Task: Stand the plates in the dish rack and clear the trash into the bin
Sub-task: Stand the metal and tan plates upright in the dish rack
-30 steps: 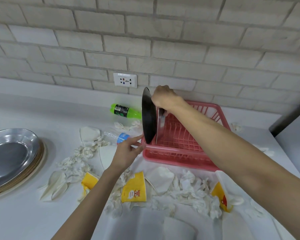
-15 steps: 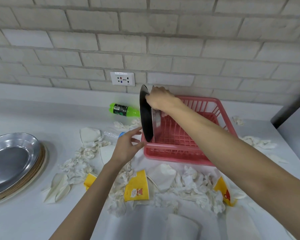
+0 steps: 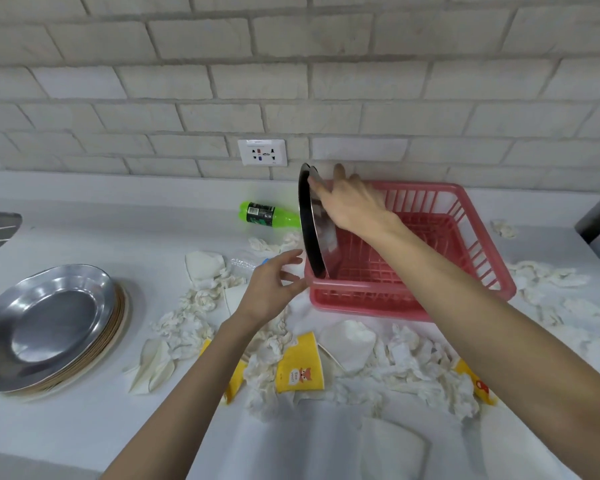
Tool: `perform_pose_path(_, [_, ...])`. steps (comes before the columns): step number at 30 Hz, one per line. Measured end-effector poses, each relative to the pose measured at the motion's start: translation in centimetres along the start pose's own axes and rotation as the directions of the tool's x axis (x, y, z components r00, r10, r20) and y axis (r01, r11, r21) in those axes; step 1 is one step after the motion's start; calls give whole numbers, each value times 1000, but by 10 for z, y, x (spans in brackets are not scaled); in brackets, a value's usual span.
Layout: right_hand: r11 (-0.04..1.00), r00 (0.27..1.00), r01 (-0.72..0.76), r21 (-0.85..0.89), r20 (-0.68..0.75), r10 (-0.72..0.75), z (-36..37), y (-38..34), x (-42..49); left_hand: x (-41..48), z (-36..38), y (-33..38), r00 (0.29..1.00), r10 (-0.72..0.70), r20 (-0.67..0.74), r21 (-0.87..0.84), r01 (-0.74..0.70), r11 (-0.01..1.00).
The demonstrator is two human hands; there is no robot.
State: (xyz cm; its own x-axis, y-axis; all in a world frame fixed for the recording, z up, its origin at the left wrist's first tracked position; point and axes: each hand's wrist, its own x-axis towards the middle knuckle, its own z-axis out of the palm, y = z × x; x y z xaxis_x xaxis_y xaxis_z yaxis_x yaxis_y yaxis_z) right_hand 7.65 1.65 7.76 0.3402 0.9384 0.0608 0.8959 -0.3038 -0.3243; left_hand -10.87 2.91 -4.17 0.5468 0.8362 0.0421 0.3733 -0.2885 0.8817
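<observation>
Surface: white surface (image 3: 84, 427) under brick wall; tissues (image 3: 194, 306) strewn
Plate: plate (image 3: 321, 233) on edge at left end of dish rack (image 3: 465, 216); dark back faces left; top leans slightly left
Right hand: right hand (image 3: 354, 202) fingers (image 3: 340, 173) straight, touching upper rim
Left hand: left hand (image 3: 267, 292) fingers spread, holding nothing, just beside rack corner
Stack: stacked plates (image 3: 49, 323) flat, far left

Plate (image 3: 317, 233) upright in red dish rack (image 3: 361, 304), right hand (image 3: 354, 202) touching its rim, left hand (image 3: 271, 289) spread beside rack
</observation>
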Motion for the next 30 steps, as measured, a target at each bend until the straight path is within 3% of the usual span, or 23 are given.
perform_pose_path(6, [999, 970, 54, 5, -236, -51, -8, -10, -12, -18, -21, 16, 999, 28, 24, 4, -29, 1000])
perform_pose_path(9, [968, 928, 223, 114, -329, -175, -5, -37, -25, -29, -45, 17, 1000, 17, -20, -4, -17, 1000])
perform_pose_path(14, [897, 932, 357, 263, -161, -324, 35, -94, -47, -61, -100, 2, 986, -27, -167, -28, 23, 999])
perform_pose_path(20, [858, 885, 444, 258, 26, -465, 88, -163, -53, -98, -178, -35, 955, -116, -274, 9, 123, 992])
perform_pose_path(30, [879, 866, 398, 262, 209, -454, 150, -267, -45, -130, -315, -121, 924, -143, -355, 300, 257, 919])
